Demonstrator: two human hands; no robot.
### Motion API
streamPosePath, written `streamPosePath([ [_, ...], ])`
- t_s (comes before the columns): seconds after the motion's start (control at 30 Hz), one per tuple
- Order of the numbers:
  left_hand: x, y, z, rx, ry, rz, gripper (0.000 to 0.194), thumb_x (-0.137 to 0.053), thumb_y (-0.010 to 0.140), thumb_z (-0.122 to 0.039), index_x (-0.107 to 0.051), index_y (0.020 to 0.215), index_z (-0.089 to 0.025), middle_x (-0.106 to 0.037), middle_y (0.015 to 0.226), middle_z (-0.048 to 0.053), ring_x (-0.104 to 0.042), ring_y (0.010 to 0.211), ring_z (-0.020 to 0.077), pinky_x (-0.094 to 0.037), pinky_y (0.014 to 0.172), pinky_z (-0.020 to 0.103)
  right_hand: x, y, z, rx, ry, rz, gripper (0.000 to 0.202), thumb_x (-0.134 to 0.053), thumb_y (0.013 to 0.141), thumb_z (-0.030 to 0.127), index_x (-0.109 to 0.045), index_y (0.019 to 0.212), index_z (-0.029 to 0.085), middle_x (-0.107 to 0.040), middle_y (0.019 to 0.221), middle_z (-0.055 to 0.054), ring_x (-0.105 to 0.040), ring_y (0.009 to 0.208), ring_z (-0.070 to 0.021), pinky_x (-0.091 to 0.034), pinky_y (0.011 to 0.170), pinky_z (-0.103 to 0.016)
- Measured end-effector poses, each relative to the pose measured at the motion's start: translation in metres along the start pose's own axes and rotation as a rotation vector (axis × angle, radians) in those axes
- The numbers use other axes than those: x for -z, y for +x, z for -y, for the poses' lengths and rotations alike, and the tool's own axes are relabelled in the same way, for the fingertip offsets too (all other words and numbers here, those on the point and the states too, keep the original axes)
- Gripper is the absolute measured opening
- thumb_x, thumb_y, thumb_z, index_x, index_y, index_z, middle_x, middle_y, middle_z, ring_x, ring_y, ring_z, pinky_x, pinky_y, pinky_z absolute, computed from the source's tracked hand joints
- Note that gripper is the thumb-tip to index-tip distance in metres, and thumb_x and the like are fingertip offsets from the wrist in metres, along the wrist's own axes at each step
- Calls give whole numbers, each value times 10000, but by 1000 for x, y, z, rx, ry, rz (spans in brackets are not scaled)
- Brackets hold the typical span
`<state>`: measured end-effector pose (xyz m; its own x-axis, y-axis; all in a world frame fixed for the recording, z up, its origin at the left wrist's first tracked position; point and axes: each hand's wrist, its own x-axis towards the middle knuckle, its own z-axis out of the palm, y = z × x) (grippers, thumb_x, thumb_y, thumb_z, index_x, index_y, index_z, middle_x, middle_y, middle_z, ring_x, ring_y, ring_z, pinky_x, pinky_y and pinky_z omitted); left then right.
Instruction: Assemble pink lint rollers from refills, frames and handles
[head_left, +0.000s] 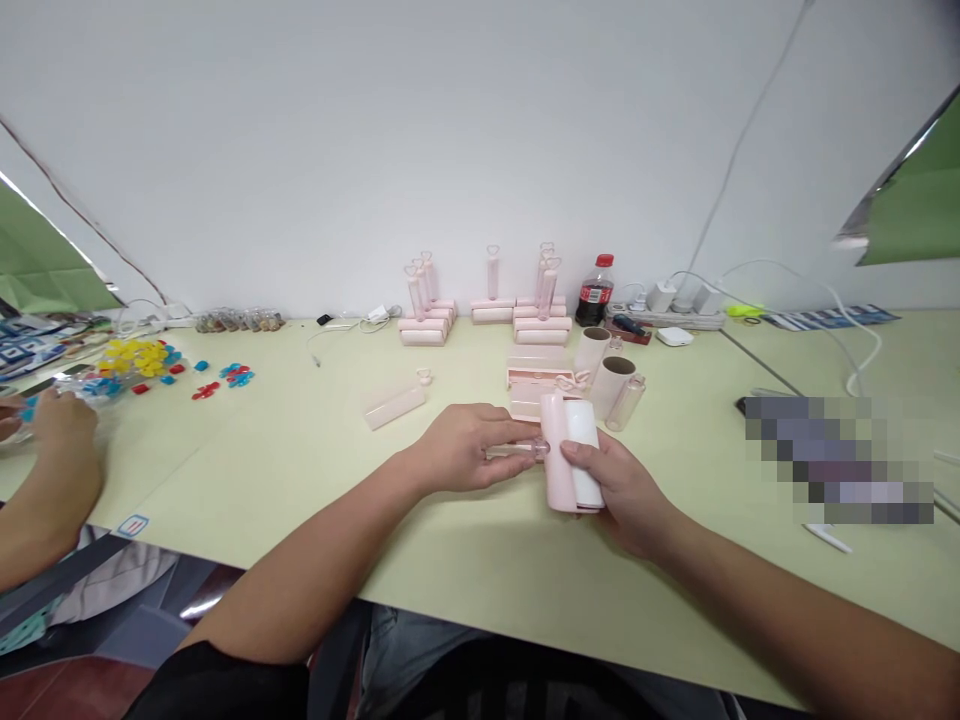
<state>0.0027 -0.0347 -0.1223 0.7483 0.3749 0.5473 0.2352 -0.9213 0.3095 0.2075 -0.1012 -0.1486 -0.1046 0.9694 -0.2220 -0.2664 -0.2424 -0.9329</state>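
Nearest, the right hand [630,490] grips a pink roller case [559,455] holding a white roll [583,455], thumb across its upper face. The left hand [469,445] pinches a clear handle [517,449] between thumb and fingers. The case lies directly right of the left hand, its long axis running near to far; the handle points crosswise at it, its end against the case's left flank — whether it is seated I cannot tell.

Beyond the hands, on the pale green table [465,560], sit an open pink case [540,378] and, right of it, a cardboard-cored roll [617,385] with a clear tube [626,403] beside it. Farther back, near the wall — assembled pink rollers [541,335], handles upright, and a cola bottle [596,292].
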Motion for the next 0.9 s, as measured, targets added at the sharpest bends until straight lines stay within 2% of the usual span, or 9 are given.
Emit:
streamPosePath([
  [0.13, 2, 0, -1, 8, 92, 61, 305, -565, 891, -357, -691, 1116, -195, -734, 881, 70, -671, 766, 158, -514, 685, 265, -2, -1, 0, -22, -58, -39, 473, -747, 724, 469, -536, 1068, 222, -545, 691, 26, -495, 526, -132, -415, 391, -239],
  [0.3, 3, -1, -5, 36, 194, 134, 283, -542, 888, -343, -687, 1085, -202, -709, 779, 43, -658, 725, 158, -486, 659, 255, -6, -1, 1, -72, -125, -76, 403, -700, 774, 452, -534, 1071, 234, -541, 698, 20, -516, 541, -150, -408, 366, -239],
  [0.4, 3, 0, -10, 30, 236, 150, 255, -527, 891, -336, -688, 1031, -194, -697, 763, 41, -651, 706, 160, -469, 631, 257, -9, -4, 2, -89, -132, -68, 356, -682, 791, 442, -541, 1044, 235, -531, 678, 22, -508, 521, -146, -404, 352, -238],
  [0.6, 3, 0, -15, 35, 265, 196, 190, -544, 875, -313, -675, 935, -188, -691, 766, 43, -648, 693, 167, -446, 603, 263, -17, -10, -1, -94, -110, -40, 409, -700, 778, 401, -533, 1118, 247, -541, 680, 25, -513, 523, -151, -411, 348, -239],
  [0.67, 2, 0, -15, 59, 202, 137, 200, -556, 858, -312, -659, 980, -191, -698, 784, 38, -651, 705, 168, -454, 620, 267, -16, -12, -1, -80, -77, -39, 419, -708, 771, 417, -547, 1116, 243, -548, 683, 20, -518, 529, -155, -427, 363, -248],
  [0.73, 2, -1, -15, 124, 60, 43, 239, -571, 842, -322, -626, 1038, -195, -696, 807, 26, -633, 660, 148, -458, 612, 267, -13, -14, 2, -66, -8, -6, 445, -696, 768, 507, -575, 1095, 231, -581, 706, -3, -545, 544, -168, -467, 407, -278],
  [0.83, -3, 0, -19, 286, -304, -124, 267, -603, 843, -409, -553, 990, -192, -653, 763, 6, -581, 557, 107, -437, 535, 245, -6, -19, 8, -47, 151, 222, 690, -566, 715, 784, -604, 1128, 233, -664, 836, -77, -614, 604, -220, -520, 511, -366],
  [0.9, -10, 2, -25, 371, -591, -216, 329, -622, 839, -481, -476, 933, -201, -622, 741, -4, -594, 548, 104, -433, 517, 237, -3, -20, 10, -43, 201, 416, 787, -531, 672, 846, -594, 1191, 258, -692, 915, -105, -648, 647, -257, -528, 569, -413],
])
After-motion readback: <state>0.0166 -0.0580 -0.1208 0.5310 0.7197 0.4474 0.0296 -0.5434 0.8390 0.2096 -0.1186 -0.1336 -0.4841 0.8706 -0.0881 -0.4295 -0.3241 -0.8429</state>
